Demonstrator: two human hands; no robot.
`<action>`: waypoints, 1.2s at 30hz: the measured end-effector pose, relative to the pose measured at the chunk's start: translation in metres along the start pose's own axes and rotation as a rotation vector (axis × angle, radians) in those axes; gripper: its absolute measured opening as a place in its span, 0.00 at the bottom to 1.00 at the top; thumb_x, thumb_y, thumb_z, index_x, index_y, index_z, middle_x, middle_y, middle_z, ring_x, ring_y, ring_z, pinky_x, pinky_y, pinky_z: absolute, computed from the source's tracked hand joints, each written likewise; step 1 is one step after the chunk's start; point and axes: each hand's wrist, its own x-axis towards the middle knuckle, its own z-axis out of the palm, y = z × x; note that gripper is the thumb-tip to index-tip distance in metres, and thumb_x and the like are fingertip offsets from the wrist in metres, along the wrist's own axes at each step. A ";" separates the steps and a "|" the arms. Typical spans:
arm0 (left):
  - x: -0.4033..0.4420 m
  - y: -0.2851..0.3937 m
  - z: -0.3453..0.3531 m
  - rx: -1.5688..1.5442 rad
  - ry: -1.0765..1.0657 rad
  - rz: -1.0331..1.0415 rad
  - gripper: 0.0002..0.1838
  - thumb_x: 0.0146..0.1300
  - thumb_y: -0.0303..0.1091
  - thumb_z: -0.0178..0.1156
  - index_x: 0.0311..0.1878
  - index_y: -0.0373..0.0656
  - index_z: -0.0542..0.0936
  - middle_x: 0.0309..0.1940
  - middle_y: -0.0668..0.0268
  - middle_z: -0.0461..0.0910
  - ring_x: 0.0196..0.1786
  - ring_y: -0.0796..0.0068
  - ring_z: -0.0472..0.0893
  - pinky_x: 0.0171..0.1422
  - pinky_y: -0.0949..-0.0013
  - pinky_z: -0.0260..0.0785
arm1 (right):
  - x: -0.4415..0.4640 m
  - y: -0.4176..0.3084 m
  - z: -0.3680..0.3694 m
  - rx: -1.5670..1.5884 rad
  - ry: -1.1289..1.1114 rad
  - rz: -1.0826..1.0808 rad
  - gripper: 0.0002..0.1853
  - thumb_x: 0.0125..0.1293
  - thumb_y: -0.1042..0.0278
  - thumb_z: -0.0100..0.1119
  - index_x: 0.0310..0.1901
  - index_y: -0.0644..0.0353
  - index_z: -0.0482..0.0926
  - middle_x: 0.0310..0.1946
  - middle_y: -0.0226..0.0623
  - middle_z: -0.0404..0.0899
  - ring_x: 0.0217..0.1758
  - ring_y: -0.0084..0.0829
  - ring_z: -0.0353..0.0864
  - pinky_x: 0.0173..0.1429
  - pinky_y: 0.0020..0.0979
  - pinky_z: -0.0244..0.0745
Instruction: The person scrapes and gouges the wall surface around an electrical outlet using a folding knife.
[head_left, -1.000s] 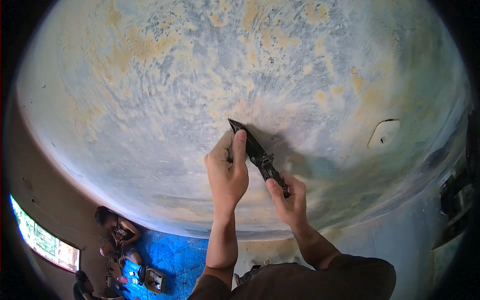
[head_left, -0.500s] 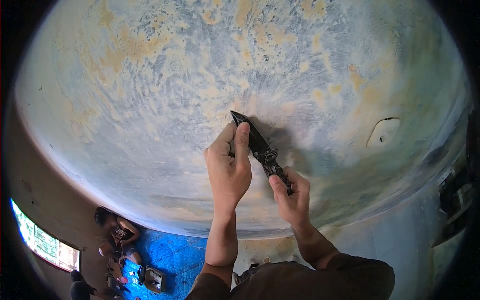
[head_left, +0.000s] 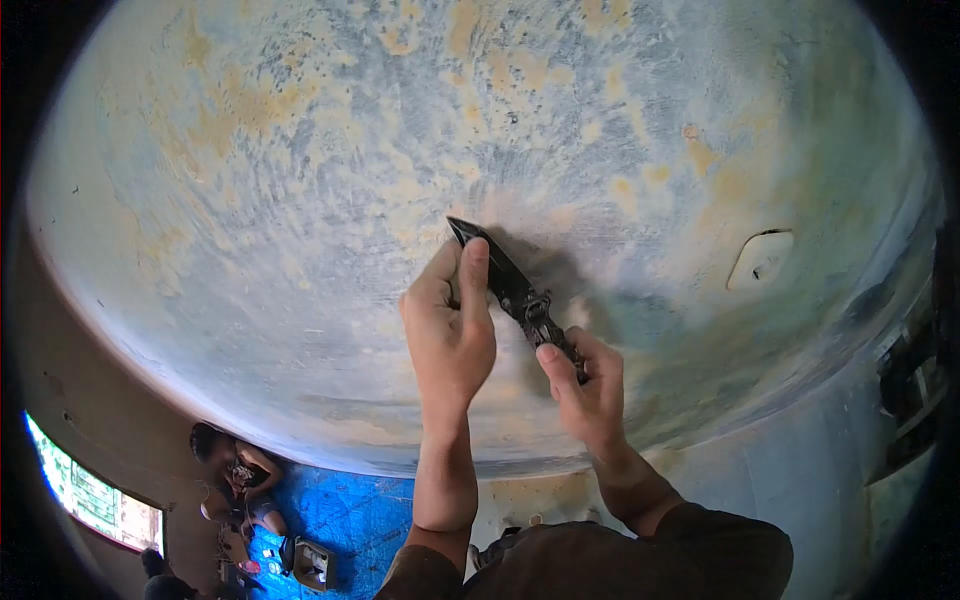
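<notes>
Both hands are on a black knife (head_left: 514, 288), which lies aslant in front of a patchy painted wall (head_left: 330, 235), its tip toward 11 o'clock and the end of its handle toward 5 o'clock. The left hand (head_left: 447, 315) has its grip closed on the blade: the thumb presses flat along the near face close to the tip, with the bent fingers on the other side. At 4 o'clock from it, the right hand (head_left: 587, 385) has its grip wrapped around the lower handle, the thumb laid over it. Whether the tip touches the wall cannot be told. A soft shadow (head_left: 567, 275) falls on the wall at 2 o'clock from the blade.

Blue-grey and whitish smears cover the wall, with yellowish patches mostly toward 11 and 12 o'clock. At 3 o'clock from the knife a pale plate (head_left: 763, 258), dark at its centre, is set in the wall.

Toward 7 o'clock a blue sheet (head_left: 370, 515) covers the floor, and an open box (head_left: 314, 568) sits on it with small things inside, too small to name. At 8 o'clock a person (head_left: 242, 478) sits beside the sheet, and farther out in that direction is a bright window (head_left: 95, 485). Another person (head_left: 165, 585) shows partly at the lower edge, between 7 and 8 o'clock.
</notes>
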 end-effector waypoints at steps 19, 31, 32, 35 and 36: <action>0.000 0.014 -0.009 -0.075 -0.079 -0.071 0.20 0.76 0.38 0.54 0.26 0.37 0.72 0.17 0.76 0.63 0.25 0.87 0.57 0.26 0.74 0.47 | -0.007 -0.006 0.007 0.029 0.005 0.021 0.21 0.70 0.56 0.64 0.25 0.62 0.71 0.18 0.20 0.63 0.24 0.13 0.58 0.25 0.24 0.53; -0.004 0.006 -0.006 -0.009 -0.068 -0.047 0.20 0.76 0.37 0.53 0.27 0.36 0.72 0.18 0.74 0.63 0.26 0.86 0.57 0.28 0.74 0.50 | -0.012 0.000 0.005 0.036 0.018 0.036 0.21 0.70 0.55 0.63 0.26 0.61 0.72 0.19 0.19 0.63 0.25 0.13 0.58 0.26 0.24 0.53; -0.002 0.010 -0.005 -0.042 -0.068 -0.051 0.20 0.76 0.37 0.54 0.26 0.36 0.71 0.18 0.74 0.63 0.26 0.86 0.57 0.28 0.74 0.50 | -0.012 0.000 0.005 0.025 0.030 0.029 0.20 0.70 0.55 0.63 0.26 0.62 0.72 0.19 0.19 0.64 0.25 0.14 0.59 0.26 0.24 0.54; 0.005 0.021 0.000 -0.099 -0.057 -0.042 0.21 0.76 0.38 0.54 0.25 0.37 0.70 0.18 0.74 0.62 0.26 0.85 0.56 0.28 0.74 0.49 | 0.001 -0.013 0.002 0.038 0.028 0.004 0.21 0.70 0.54 0.63 0.27 0.62 0.74 0.19 0.21 0.64 0.25 0.15 0.60 0.26 0.25 0.55; 0.008 0.020 0.002 -0.091 -0.038 -0.019 0.21 0.76 0.38 0.54 0.25 0.37 0.70 0.18 0.74 0.62 0.25 0.85 0.56 0.28 0.74 0.49 | 0.002 -0.014 0.003 0.027 0.026 -0.001 0.21 0.70 0.54 0.63 0.27 0.62 0.74 0.18 0.22 0.64 0.24 0.15 0.60 0.26 0.26 0.55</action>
